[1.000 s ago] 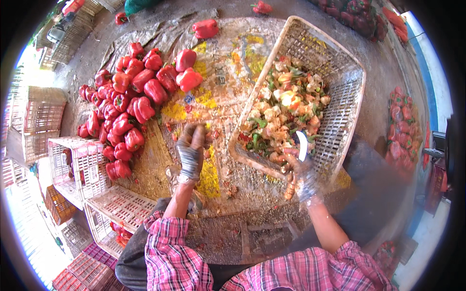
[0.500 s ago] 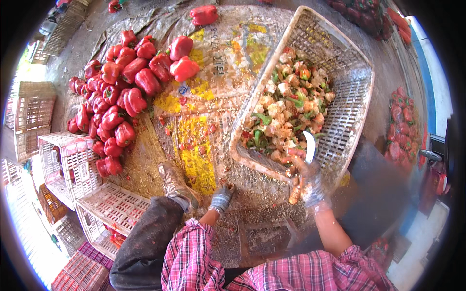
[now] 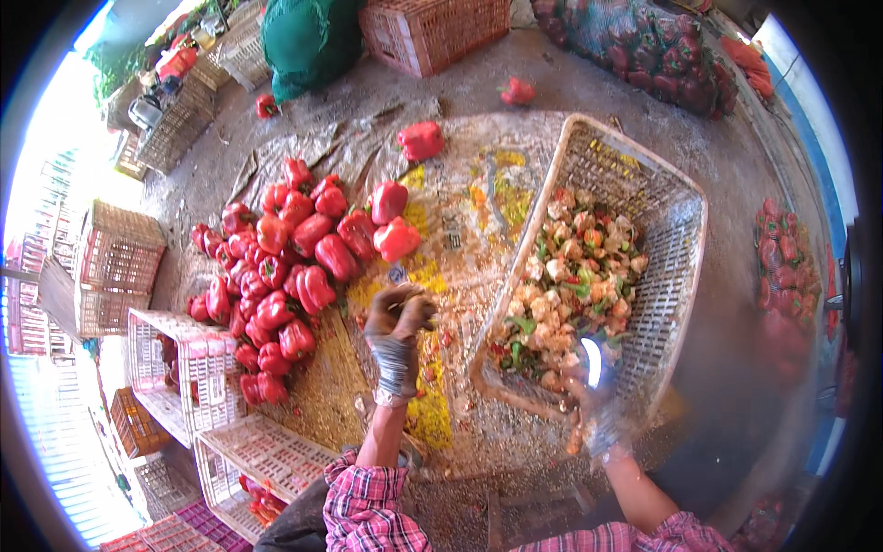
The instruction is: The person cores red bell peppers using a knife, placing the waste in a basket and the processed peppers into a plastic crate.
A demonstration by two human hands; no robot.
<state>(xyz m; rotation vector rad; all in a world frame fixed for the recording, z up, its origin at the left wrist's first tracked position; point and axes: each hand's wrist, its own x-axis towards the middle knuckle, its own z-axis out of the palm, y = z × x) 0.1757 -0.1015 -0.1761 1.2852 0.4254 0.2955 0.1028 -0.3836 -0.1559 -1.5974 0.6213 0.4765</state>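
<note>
My left hand (image 3: 395, 333), in a grey glove with brown-stained fingers, reaches over the sacking with its fingers curved and apart. It holds nothing and is just right of a heap of red bell peppers (image 3: 273, 267), not touching them. In my right hand (image 3: 600, 419), also gloved and partly smeared by motion, is a small curved knife (image 3: 591, 361) with a bright blade pointing up. This hand is at the near end of a dirty pale plastic crate (image 3: 678, 317). Inside the crate lie many cut pepper cores (image 3: 552, 317) with green stems and pale seeds.
Seed-strewn sacking (image 3: 460, 304) covers the floor. Pale crates (image 3: 189, 368) stand left of the heap. Behind are a green sack (image 3: 308, 41), a reddish crate (image 3: 432, 32) and a net bag of peppers (image 3: 644, 51). Another net bag (image 3: 782, 267) lies at the right.
My left hand has risen from beside my shoe and moved forward toward the pepper heap. The right hand stays by the crate with the knife. The view has tilted up, showing more behind.
</note>
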